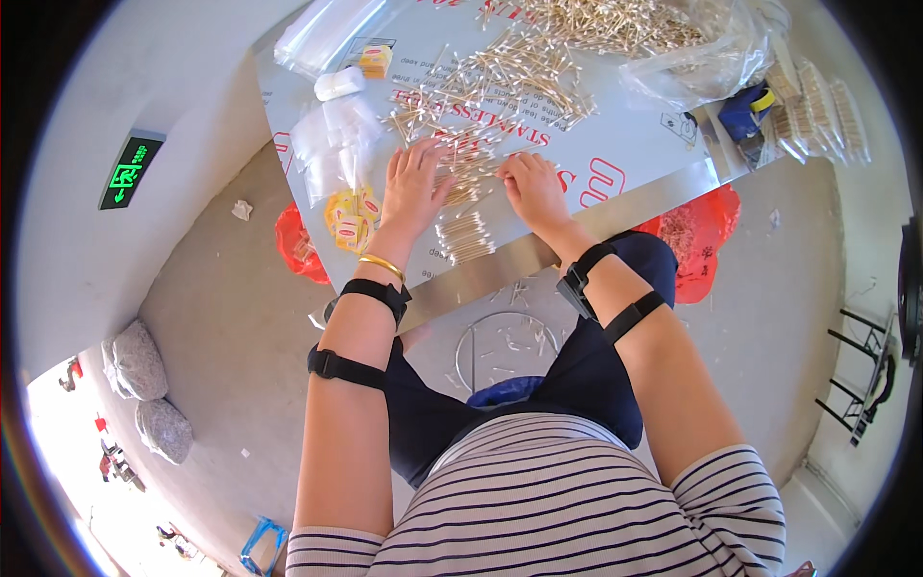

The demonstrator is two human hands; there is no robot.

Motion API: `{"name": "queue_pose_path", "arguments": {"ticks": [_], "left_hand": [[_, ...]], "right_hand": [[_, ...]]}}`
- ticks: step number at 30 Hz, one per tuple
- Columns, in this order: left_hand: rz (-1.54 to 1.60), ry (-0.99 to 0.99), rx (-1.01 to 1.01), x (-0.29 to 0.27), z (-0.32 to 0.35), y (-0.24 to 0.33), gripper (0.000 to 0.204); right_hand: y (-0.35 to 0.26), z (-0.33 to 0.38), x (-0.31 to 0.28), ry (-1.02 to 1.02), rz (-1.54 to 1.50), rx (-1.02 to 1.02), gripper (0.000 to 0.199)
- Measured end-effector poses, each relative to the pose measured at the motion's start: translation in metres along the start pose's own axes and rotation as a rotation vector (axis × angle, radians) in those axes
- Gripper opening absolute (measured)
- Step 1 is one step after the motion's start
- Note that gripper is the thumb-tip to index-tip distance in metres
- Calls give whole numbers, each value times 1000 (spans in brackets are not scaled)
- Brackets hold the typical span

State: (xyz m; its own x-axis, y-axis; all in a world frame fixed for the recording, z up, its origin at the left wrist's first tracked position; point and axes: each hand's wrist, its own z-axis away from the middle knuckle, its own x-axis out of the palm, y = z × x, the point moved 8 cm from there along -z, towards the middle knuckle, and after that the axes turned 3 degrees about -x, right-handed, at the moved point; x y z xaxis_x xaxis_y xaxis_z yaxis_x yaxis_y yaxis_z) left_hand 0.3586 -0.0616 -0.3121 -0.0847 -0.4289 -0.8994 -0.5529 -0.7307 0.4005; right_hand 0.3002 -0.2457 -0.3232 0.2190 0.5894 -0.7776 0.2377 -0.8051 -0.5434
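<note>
Cotton swabs (pixel 468 176) (many) between opposing fingers (pixel 525 169)

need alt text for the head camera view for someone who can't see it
Seen from above, a bare left hand and right hand flank cotton swabs on a film-covered table, with a neat row of swabs near its front edge. Clear plastic bags lie to the left; a large swab heap spreads across the far side.
</note>
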Motion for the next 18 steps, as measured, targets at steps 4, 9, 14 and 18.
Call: {"name": "queue_pose_path", "arguments": {"ticks": [4, 9, 14, 18], "left_hand": [[33, 0, -50, 0, -1, -6, 35], [46, 24, -79, -4, -8, -14, 24], [-32, 135, -75, -20, -9, -13, 22], [-58, -24, -60, 5, 16, 11, 46]], "right_hand": [[3, -1, -4, 52, -51, 46, 15], [14, 10, -13, 15, 7, 136, 19], [1, 20, -13, 76, 31, 31, 21], [6, 23, -11, 147, 70, 86, 23]]}}
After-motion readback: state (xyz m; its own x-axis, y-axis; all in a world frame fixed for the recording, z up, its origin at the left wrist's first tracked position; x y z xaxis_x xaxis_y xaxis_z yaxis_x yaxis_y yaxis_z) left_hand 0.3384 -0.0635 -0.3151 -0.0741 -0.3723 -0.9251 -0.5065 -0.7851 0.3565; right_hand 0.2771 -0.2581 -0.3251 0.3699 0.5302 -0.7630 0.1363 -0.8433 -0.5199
